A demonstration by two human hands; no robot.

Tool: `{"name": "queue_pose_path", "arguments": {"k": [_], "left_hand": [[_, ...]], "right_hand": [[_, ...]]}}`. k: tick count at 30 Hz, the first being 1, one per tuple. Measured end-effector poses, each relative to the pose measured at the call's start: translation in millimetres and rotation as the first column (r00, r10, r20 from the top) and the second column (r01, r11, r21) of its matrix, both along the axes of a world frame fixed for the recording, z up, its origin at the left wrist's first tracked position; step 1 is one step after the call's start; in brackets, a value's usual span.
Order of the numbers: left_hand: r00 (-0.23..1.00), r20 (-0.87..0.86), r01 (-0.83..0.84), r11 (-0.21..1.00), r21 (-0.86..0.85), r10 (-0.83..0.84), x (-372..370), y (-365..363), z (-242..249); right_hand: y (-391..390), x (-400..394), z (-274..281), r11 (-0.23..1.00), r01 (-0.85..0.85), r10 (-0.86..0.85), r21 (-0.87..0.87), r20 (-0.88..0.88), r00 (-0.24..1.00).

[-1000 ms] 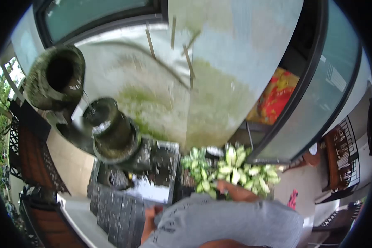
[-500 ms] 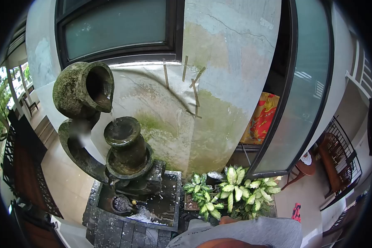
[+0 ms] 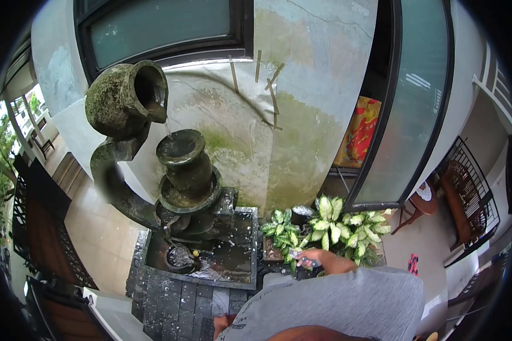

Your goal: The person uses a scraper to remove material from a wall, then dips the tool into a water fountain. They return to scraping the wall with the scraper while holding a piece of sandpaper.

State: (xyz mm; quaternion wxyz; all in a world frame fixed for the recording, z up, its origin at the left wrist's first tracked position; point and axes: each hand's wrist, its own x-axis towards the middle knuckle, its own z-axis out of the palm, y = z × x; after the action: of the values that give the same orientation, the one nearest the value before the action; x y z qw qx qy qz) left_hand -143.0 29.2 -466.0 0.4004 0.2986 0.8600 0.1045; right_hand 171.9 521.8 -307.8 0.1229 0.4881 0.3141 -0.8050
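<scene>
My right hand [image 3: 318, 260] reaches out past the grey shirt, low in the middle of the head view. Its fingers are closed around a small, shiny greyish object [image 3: 296, 256], too small to name. This object is close to the green-and-white leafy plants [image 3: 324, 227], near a low planter [image 3: 273, 250]. At the bottom edge, left of the shirt, a patch of skin that appears to be my left hand [image 3: 223, 325] shows partly. The shirt covers much of it, and its fingers cannot be made out.
On the left, a mossy stone jar [image 3: 111, 102] pours water into a tiered fountain [image 3: 182, 170] above a dark basin [image 3: 250, 250]. An open glass window panel [image 3: 407, 113] juts out above the plants. Wet dark tiles [image 3: 176, 307] lie in front. A wooden bench [image 3: 458, 199] stands far right.
The view has tilted downward, so the fountain and plants sit higher. My right hand with the greyish object has come out beyond the shirt. The skin at the lower left has come into view.
</scene>
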Motion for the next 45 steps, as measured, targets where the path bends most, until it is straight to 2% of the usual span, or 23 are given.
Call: {"name": "queue_pose_path", "arguments": {"k": [1,2,3,4,6,8,10,11,12,13,14,17,20,22,23,24,26,27,30,34,36,41,45], "left_hand": [[1.0,0.003,0.009,1.0,-0.019,-0.009,-0.8,-11.0,-3.4],[0.988,-0.126,0.091,0.996,-0.006,-0.091,3.4,-17.8,-5.2],[0.955,-0.248,0.17,0.985,0.0,-0.164,7.7,-29.6,-12.4],[0.959,-0.235,0.16,0.987,-0.007,-0.157,9.1,-39.8,-11.2],[0.955,-0.122,-0.272,0.962,-0.007,0.269,12.9,-52.7,-7.5],[0.964,-0.077,-0.24,0.957,0.161,0.255,23.5,-63.5,-26.9],[0.229,0.564,-0.967,0.252,0.038,0.793,43.2,-74.0,-35.0],[0.552,0.286,-0.834,0.528,0.16,0.783,53.7,-89.1,-34.4],[0.533,0.287,-0.846,0.512,0.149,0.796,65.8,-93.3,-30.3],[0.557,0.258,-0.826,0.559,0.076,0.789,76.4,-100.0,-24.8],[0.584,0.23,-0.799,0.601,-0.002,0.778,83.7,-112.1,-20.2],[0.833,0.056,-0.551,0.835,-0.018,0.551,109.0,-129.3,-52.2],[0.984,-0.168,-0.079,0.99,-0.113,0.06,138.0,-139.4,-66.8],[0.963,-0.069,-0.268,0.958,-0.101,0.262,147.6,-141.8,-76.0],[0.893,0.028,-0.444,0.89,-0.106,0.449,155.0,-134.6,-81.7],[0.776,0.119,-0.606,0.785,-0.13,0.619,157.8,-125.7,-80.9],[0.431,0.262,-0.845,0.488,-0.219,0.864,149.1,-105.9,-86.2],[0.426,0.265,-0.847,0.484,-0.22,0.865,149.8,-97.1,-85.1],[0.254,0.22,-0.922,0.305,-0.239,0.942,139.7,-75.8,-76.8],[0.446,0.297,-0.858,0.498,-0.127,0.844,126.7,-54.6,-60.5],[0.535,0.319,-0.811,0.581,-0.065,0.782,110.5,-48.2,-52.8],[0.248,0.558,-0.95,0.312,-0.022,0.792,73.3,-35.1,-28.9],[0.488,0.324,-0.862,0.505,0.035,0.811,42.5,-27.0,-9.5]], "right_hand": [[16.3,7.1,-28.4,0.911,-0.412,0.396,0.023,0.233,0.888],[16.0,13.4,-40.6,0.468,-0.884,0.701,0.002,0.607,0.373],[-8.8,47.1,25.1,-0.12,-0.844,0.585,0.522,0.724,0.365],[24.2,37.4,-53.8,-0.236,-0.959,0.543,0.16,0.84,0.007],[11.5,21.0,-2.9,0.675,-0.718,0.442,0.168,0.688,0.576],[44.7,39.3,-29.1,0.95,-0.285,0.313,-0.13,0.392,0.865],[43.9,32.3,0.9,0.687,-0.722,0.571,-0.079,0.674,0.469],[41.4,31.3,29.2,0.448,-0.892,0.594,0.064,0.724,0.35],[42.8,27.3,42.6,0.152,-0.971,0.585,0.184,0.775,0.238],[53.2,4.1,20.6,0.426,-0.898,0.66,-0.113,0.717,0.223],[54.5,-8.0,32.6,0.726,-0.682,0.613,-0.09,0.534,0.582],[27.6,-69.1,120.5,0.95,-0.292,0.278,0.112,0.126,0.952],[54.7,-90.7,137.3,0.975,-0.191,0.195,0.116,-0.022,0.98],[75.5,-102.5,132.1,0.377,-0.925,0.85,-0.044,0.413,0.326],[76.4,-103.5,128.8,-0.038,-0.979,0.766,-0.198,0.624,-0.156],[73.1,-104.6,134.5,-0.048,-0.977,0.755,-0.207,0.633,-0.171],[70.7,-118.7,142.5,0.165,-0.975,0.744,0.15,0.63,0.223],[60.8,-123.5,149.3,0.654,-0.732,0.662,0.191,0.323,0.676],[31.3,-133.4,158.7,0.884,-0.419,0.428,0.207,-0.002,0.904],[39.9,-135.8,131.6,-0.045,-0.954,0.645,0.295,0.738,0.198],[64.7,-120.5,96.2,0.196,-0.755,0.439,0.625,0.633,0.638],[115.3,-112.5,150.0,0.378,-0.156,0.188,0.913,0.089,0.978],[138.3,-120.1,269.4,0.091,0.162,0.019,0.983,-0.165,0.986]]}}
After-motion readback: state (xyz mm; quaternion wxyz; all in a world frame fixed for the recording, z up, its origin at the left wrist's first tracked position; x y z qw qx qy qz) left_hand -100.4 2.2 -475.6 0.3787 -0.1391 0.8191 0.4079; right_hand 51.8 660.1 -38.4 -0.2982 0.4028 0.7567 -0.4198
